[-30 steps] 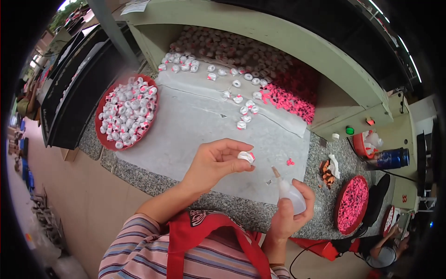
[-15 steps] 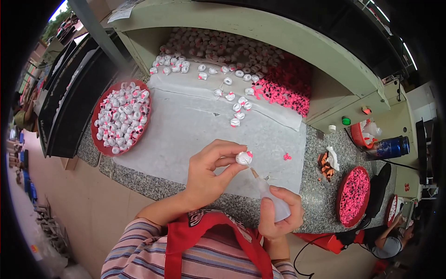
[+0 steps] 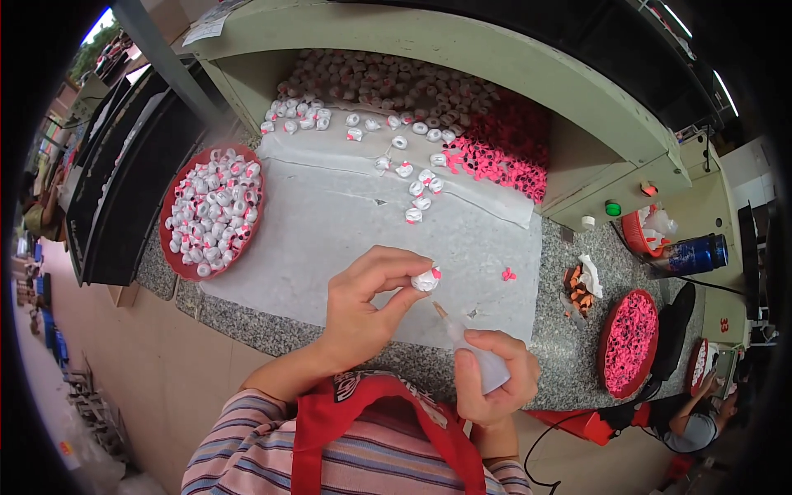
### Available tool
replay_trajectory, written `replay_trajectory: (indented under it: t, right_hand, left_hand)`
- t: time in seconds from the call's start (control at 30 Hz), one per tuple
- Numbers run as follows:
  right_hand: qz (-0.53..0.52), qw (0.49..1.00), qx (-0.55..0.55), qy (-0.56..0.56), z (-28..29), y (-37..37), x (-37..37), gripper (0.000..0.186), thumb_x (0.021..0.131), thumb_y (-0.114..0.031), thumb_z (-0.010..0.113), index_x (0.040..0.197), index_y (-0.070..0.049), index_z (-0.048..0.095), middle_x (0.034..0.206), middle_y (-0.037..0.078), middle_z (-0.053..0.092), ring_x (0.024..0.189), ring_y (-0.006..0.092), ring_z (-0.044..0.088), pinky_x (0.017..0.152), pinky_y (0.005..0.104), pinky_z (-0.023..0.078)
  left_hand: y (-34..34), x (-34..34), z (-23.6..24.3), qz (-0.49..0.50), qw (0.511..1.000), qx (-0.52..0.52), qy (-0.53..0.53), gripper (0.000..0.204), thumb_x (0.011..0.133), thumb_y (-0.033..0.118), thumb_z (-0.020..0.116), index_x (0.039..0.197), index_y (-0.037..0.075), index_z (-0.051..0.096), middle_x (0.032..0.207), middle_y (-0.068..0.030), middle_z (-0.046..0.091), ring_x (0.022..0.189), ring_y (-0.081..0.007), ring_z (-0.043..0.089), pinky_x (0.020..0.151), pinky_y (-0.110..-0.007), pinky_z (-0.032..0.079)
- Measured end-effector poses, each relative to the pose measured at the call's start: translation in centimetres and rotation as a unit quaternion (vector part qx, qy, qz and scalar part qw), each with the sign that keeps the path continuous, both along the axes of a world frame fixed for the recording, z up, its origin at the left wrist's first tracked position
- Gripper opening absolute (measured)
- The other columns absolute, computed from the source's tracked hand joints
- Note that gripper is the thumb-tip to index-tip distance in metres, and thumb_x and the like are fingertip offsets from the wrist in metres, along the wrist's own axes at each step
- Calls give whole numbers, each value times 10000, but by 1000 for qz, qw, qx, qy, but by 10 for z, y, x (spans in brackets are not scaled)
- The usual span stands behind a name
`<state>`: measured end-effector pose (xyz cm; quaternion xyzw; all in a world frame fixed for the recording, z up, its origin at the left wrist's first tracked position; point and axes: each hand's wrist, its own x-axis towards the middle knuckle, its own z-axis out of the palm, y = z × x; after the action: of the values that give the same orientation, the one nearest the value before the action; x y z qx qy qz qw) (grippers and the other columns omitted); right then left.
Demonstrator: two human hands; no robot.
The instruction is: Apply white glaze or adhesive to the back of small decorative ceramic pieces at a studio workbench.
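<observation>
Between the thumb and fingers of my left hand (image 3: 367, 301) is a small round white piece (image 3: 426, 280) with a pink spot on its upper right. My right hand (image 3: 499, 375) is wrapped round a translucent squeeze bottle (image 3: 481, 360), whose thin brownish nozzle tip points up at the white piece. A small gap shows between tip and piece. Both hands are above the white sheet (image 3: 313, 239) on the bench. Beyond them lie several similar white-and-pink pieces (image 3: 421, 198). A few tiny pink bits (image 3: 508, 274) rest to the right on the sheet.
At left stands a red basket (image 3: 171, 256) of white pieces; at right, a red tray (image 3: 603, 355) of pink pieces. An open-fronted green cabinet (image 3: 577, 177) holds more pieces behind. Orange-brown scraps (image 3: 580, 293) and a blue can (image 3: 697, 255) are at right. Another person (image 3: 693, 425) sits far right.
My left hand has turned the white piece slightly and moved a little left. The bottle's nozzle has drawn back from the piece, down and left, opening a gap.
</observation>
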<state>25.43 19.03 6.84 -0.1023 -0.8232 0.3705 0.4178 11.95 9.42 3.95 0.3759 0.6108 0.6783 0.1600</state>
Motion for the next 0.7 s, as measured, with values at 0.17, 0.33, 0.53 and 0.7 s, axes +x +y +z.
replay_trajectory:
  t: [0.17,0.33,0.53,0.7]
  right_hand:
    - [-22,1000,-11,1,0,0,1,195,644,1,636,831,7,581,642,101,600,470,187,558,435,253,430]
    - [-12,1000,-6,9,-2,1,1,194,645,-1,635,831,8,581,644,102,600,469,185,556,434,253,429]
    - [-2,1000,-2,9,0,1,1,210,639,8,633,841,8,577,649,99,602,460,178,547,425,255,423]
    - [-4,1000,-13,27,0,1,3,225,631,19,634,848,9,574,637,97,597,453,172,540,417,250,413]
  left_hand:
    - [-1,0,0,-28,996,3,-86,254,735,-139,562,978,-70,548,1017,-161,529,934,-213,572,808,-295,510]
    - [0,0,1,-48,985,22,-164,231,744,-105,569,967,-45,574,1007,-117,542,911,-175,576,805,-266,501]
    - [-1,-1,-1,-59,979,19,-193,256,746,-115,562,996,-59,544,1016,-123,554,919,-178,578,815,-270,493]
    - [-2,-7,-1,-99,946,-10,-308,295,729,-121,581,1010,-50,525,1016,-145,590,902,-179,592,788,-266,493]
